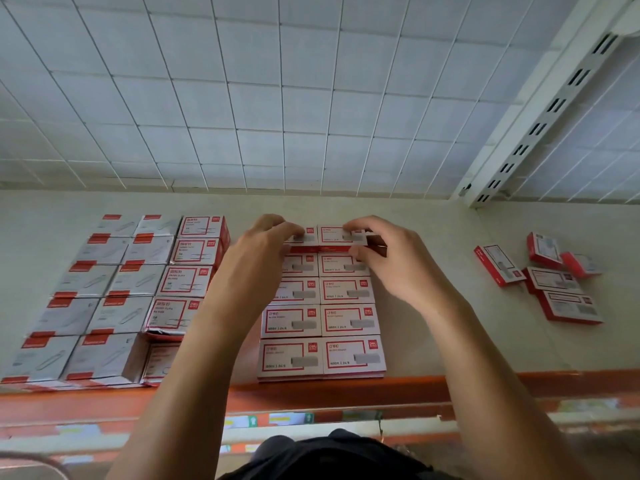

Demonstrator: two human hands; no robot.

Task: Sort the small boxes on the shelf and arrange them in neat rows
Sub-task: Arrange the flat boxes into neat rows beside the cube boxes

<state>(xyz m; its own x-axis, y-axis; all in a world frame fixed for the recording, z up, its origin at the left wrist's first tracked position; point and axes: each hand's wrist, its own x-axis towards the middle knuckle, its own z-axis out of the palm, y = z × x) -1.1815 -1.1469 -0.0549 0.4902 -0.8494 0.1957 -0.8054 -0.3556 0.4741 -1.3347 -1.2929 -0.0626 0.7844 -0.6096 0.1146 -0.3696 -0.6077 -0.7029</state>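
Note:
Small red-and-white staple boxes (pixel 348 322) lie in two neat columns in the middle of the shelf (pixel 450 341). At the far end of these columns sits a raised pair of boxes (pixel 334 235). My left hand (pixel 258 251) grips the left box of that pair with curled fingers. My right hand (pixel 384 258) pinches the right box, fingers on its top and thumb at its near side. Several loose staple boxes (pixel 550 282) lie scattered at the right.
Grey paper-clip boxes (pixel 100 299) fill the left of the shelf in rows, beside a column of red-framed boxes (pixel 188 271). A white wire grid (pixel 277 98) backs the shelf, with a slotted upright (pixel 540 126) at the right. An orange rail (pixel 311 393) edges the front.

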